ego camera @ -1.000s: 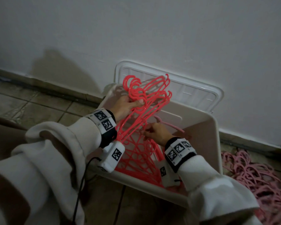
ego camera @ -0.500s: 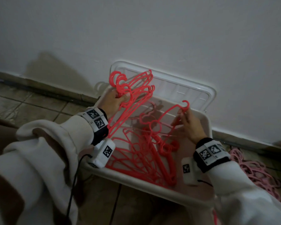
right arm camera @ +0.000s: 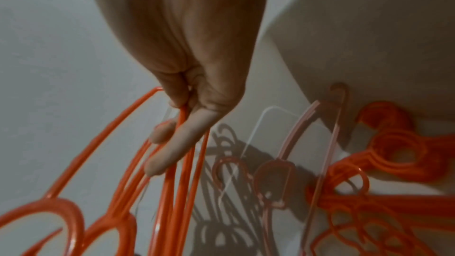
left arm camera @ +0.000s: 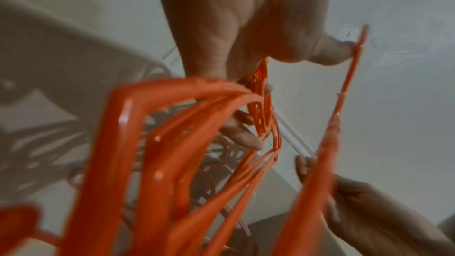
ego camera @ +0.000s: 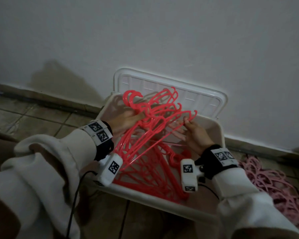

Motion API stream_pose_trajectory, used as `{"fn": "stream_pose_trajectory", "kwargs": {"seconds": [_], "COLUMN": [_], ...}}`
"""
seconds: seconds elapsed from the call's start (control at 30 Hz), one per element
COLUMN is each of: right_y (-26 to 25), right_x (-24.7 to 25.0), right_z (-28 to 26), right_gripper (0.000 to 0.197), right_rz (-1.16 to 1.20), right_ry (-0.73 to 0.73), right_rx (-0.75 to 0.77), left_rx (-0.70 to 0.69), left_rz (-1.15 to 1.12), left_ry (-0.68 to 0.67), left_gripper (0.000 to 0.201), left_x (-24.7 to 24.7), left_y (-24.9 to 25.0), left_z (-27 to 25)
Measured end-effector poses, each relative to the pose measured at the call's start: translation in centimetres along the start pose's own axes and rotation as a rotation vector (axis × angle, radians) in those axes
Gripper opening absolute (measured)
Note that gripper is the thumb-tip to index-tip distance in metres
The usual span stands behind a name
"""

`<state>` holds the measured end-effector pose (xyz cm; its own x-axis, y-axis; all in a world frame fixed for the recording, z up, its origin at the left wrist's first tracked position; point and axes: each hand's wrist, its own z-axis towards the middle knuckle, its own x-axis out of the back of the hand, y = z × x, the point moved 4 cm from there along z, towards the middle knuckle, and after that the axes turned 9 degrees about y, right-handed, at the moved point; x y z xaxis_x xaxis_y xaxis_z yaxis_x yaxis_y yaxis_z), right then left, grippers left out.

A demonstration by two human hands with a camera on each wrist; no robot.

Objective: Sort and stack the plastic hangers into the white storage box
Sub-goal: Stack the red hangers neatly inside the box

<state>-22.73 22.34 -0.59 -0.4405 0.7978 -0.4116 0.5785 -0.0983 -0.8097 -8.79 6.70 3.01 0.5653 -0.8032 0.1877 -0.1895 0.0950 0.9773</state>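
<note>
A bunch of red plastic hangers [ego camera: 154, 118] stands tilted over the white storage box [ego camera: 212, 133]. My left hand [ego camera: 126, 119] grips the bunch near its hooks, fingers curled round the necks [left arm camera: 261, 108]. My right hand [ego camera: 192, 131] pinches the arm of one red hanger [ego camera: 185, 116] beside the bunch, thumb and fingers closed on thin bars [right arm camera: 182, 124]. More red hangers [ego camera: 162, 173] lie flat in the box, and a pale pink one [right arm camera: 295, 129] leans against its wall.
The box's white lid [ego camera: 197, 97] leans on the wall behind it. A heap of pale pink hangers [ego camera: 274, 180] lies on the tiled floor at the right. A black cable [ego camera: 74, 200] hangs from my left wrist.
My right hand has brought its single red hanger leftward, close against the bunch in my left hand. The left hand's bunch has shifted slightly right over the box.
</note>
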Motion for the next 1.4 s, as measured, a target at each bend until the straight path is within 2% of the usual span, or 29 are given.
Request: {"fn": "stream_pose_trajectory", "kwargs": {"seconds": [0.07,0.17,0.2,0.27,0.3,0.4,0.5,0.63,0.7,0.77,0.9,1.0,1.1,1.2,1.23,1.33,1.4], "right_y": [1.0,1.8,1.9,2.2,2.3,2.5,3.3,4.2,4.4,4.4,4.3,4.3,4.3,4.3,4.3,4.4,4.6], "right_x": [-0.6,-0.8,-0.7,-0.4,-0.3,0.0,-0.1,-0.4,-0.9,-1.6,-2.4,-2.7,-3.1,-3.2,-3.2,-3.2,-3.2], "right_z": [0.4,0.8,0.9,1.1,1.1,0.9,0.7,0.4,0.3,0.4,0.6,0.9,0.9,1.0,1.0,1.1,1.0], "right_gripper": [0.031,0.032,0.032,0.031,0.030,0.021,0.021,0.010,0.010,0.015,0.020,0.022,0.026,0.037,0.038,0.035,0.032], "right_rz": [-0.001,-0.009,-0.007,-0.005,-0.036,-0.320,-0.472,-0.370,-0.271,-0.183,-0.026,-0.021,-0.053,-0.088,-0.086,-0.081,-0.106], "right_ry": [0.003,0.055,0.078,0.124,0.143,0.196,0.143,0.110,0.062,0.011,0.003,0.002,-0.005,0.047,0.066,0.093,0.102], "right_rx": [-0.015,0.000,0.003,-0.015,-0.022,-0.038,-0.159,-0.291,-0.321,-0.328,-0.283,-0.246,-0.240,-0.214,-0.209,-0.204,-0.203], "left_rx": [0.079,0.148,0.139,0.075,0.067,0.092,0.097,0.079,0.063,0.064,0.004,-0.020,-0.021,0.033,0.041,0.041,0.006], "left_rz": [0.045,-0.165,-0.145,-0.013,0.041,0.136,0.128,0.139,0.142,0.160,0.217,0.281,0.291,0.344,0.395,0.442,0.353], "left_ry": [-0.009,-0.141,-0.129,-0.156,-0.215,-0.231,-0.222,-0.240,-0.245,-0.235,-0.249,-0.296,-0.243,-0.173,-0.150,-0.058,-0.013], "left_gripper": [0.056,0.069,0.066,0.034,0.023,0.036,0.040,0.037,0.043,0.047,0.026,0.030,0.031,0.015,0.016,0.035,0.057], "left_x": [-0.1,-1.0,-1.0,-0.9,-1.2,-1.4,-1.6,-1.7,-1.8,-2.1,-3.2,-3.8,-3.7,-3.0,-2.8,-2.2,-2.3], "left_y": [-0.8,-0.5,-0.6,-1.1,-1.3,-2.6,-2.7,-2.4,-2.4,-2.3,-1.3,-1.2,-1.2,-1.5,-1.7,-2.5,-2.4], "left_z": [0.2,-0.6,-0.4,-0.1,-0.2,0.2,0.3,0.2,0.2,0.0,-0.6,-0.9,-0.7,-0.4,-0.3,0.5,0.7]}}
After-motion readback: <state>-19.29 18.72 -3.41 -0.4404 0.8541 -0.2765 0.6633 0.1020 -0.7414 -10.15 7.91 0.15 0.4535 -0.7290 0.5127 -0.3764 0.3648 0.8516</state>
